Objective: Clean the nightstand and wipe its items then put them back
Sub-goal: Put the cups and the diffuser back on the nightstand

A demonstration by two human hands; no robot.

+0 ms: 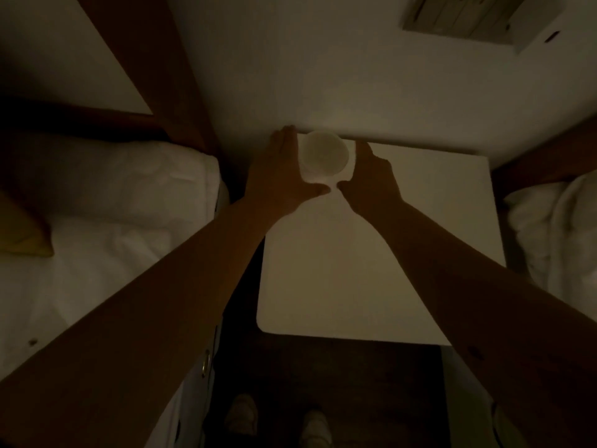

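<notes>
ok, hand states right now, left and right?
Left hand: cupped against the left side of the round white open-topped container, holding it.
Right hand: cupped against its right side, holding it too.

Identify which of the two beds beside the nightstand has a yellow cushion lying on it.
The bed on the person's left: a yellow cushion lies at its far-left edge. The bed on the right shows only white bedding.
</notes>
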